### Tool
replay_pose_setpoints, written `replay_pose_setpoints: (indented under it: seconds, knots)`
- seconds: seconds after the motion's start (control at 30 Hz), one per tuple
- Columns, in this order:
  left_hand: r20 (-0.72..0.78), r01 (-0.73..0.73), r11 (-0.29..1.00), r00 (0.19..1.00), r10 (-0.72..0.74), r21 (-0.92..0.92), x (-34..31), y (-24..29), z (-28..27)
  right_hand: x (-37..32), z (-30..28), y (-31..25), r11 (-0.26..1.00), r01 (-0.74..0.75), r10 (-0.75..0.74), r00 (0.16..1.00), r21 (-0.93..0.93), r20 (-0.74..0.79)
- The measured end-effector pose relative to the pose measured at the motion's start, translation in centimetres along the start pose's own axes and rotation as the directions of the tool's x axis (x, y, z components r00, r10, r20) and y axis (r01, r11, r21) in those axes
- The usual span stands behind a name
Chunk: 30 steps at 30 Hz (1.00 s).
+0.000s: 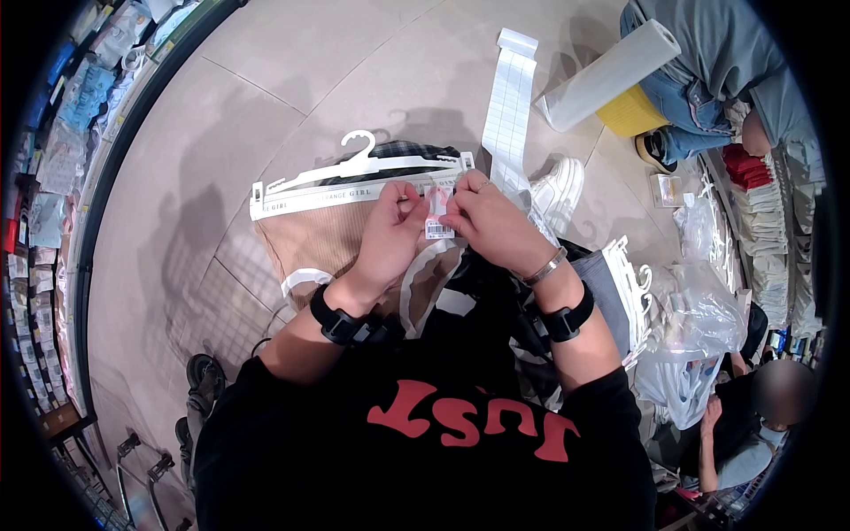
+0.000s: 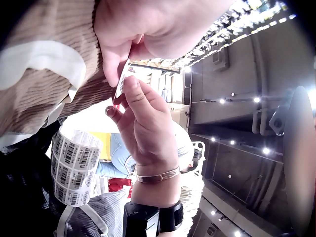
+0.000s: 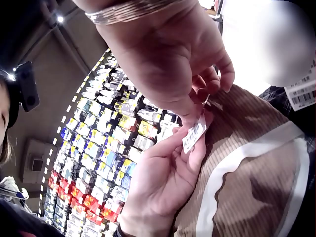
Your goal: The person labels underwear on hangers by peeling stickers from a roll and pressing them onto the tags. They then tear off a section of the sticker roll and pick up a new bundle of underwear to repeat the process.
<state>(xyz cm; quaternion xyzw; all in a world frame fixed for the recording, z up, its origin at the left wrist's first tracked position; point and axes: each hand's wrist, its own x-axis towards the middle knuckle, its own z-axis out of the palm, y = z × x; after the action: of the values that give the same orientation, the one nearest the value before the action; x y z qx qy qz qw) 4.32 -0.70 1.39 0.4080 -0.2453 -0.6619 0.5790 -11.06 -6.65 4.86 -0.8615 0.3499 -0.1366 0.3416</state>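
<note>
A small tag with a barcode [image 1: 438, 228] is pinched between both hands over a tan ribbed garment [image 1: 310, 239] with white trim, which hangs on a white hanger [image 1: 359, 165]. The left hand [image 1: 392, 232] grips the tag's left side; the right hand [image 1: 498, 226] pinches its upper right edge. In the right wrist view the tag [image 3: 194, 134] lies against the left hand's [image 3: 165, 175] fingers, with the right hand [image 3: 168, 64] above. The left wrist view shows the tag [image 2: 121, 84] edge-on, between the left hand [image 2: 153, 24] and right hand [image 2: 148, 128].
A strip of barcode labels [image 1: 508, 115] runs along the floor beyond the garment. At the right are a white roll [image 1: 611, 75], a yellow stool [image 1: 633, 111], garments on hangers [image 1: 615, 292], plastic bags [image 1: 695, 310] and two people. Stocked shelves [image 1: 66, 177] stand at the left.
</note>
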Motion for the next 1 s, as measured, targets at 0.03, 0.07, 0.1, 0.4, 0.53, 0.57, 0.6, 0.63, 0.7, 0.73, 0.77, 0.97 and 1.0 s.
replay_pose_setpoints:
  seconds: [0.03,0.07,0.1,0.4,0.53,0.57,0.6,0.63,0.7,0.73,0.77,0.97,1.0]
  knots:
    - [0.001,-0.002,1.000,1.000,0.002,0.005,0.0,0.0,0.0,0.0,0.0,0.0,1.000,0.000,0.000,1.000,-0.007,0.003]
    - [0.001,-0.004,1.000,1.000,0.004,0.010,0.0,0.0,-0.1,0.0,0.1,0.1,1.000,0.007,-0.007,1.000,0.002,-0.006]
    - [0.002,-0.007,1.000,1.000,0.007,0.015,0.0,0.0,-0.1,0.0,0.2,0.2,1.000,0.015,-0.015,1.000,0.010,-0.015]
    - [-0.056,0.009,1.000,0.998,-0.008,0.024,-0.2,0.2,0.4,0.0,0.6,0.4,0.999,0.021,-0.021,1.000,-0.027,-0.021]
    - [-0.043,0.005,0.998,0.999,-0.003,0.063,0.0,-0.2,-0.1,0.3,0.0,-0.2,0.983,-0.173,0.159,0.972,-0.065,-0.176]
    - [-0.057,0.000,0.999,0.998,0.002,0.036,-0.1,-0.1,0.2,0.3,-0.2,-0.1,0.982,-0.179,0.162,0.963,-0.061,-0.216]
    - [-0.071,-0.005,1.000,0.997,0.006,0.010,-0.2,-0.1,0.4,0.4,-0.5,0.1,0.981,-0.185,0.166,0.953,-0.055,-0.255]
    - [-0.067,-0.015,1.000,0.998,0.017,0.027,-0.2,0.0,0.4,0.4,-0.6,0.2,0.980,-0.191,0.169,0.941,-0.048,-0.293]
    - [-0.060,-0.037,0.998,0.997,0.040,0.059,-0.3,0.1,0.2,0.3,-0.7,-0.4,0.975,-0.212,0.222,0.930,0.066,-0.292]
    - [-0.056,-0.042,0.997,0.997,0.046,0.061,-0.4,0.1,0.1,0.2,-0.5,-1.1,0.966,-0.221,0.252,0.926,0.138,-0.280]
    - [-0.051,-0.047,0.997,0.997,0.051,0.064,-0.4,0.0,0.1,0.0,-0.1,-1.7,0.950,-0.230,0.281,0.922,0.210,-0.265]
    - [-0.059,-0.051,0.998,0.997,0.053,0.038,-0.4,-0.2,0.0,-0.8,2.2,-1.7,0.997,-0.040,0.023,0.968,-0.062,-0.249]
    - [-0.044,-0.056,0.997,0.997,0.059,0.056,-0.5,-0.1,-0.1,-0.8,1.9,-1.9,0.998,-0.042,0.029,0.973,-0.053,-0.229]
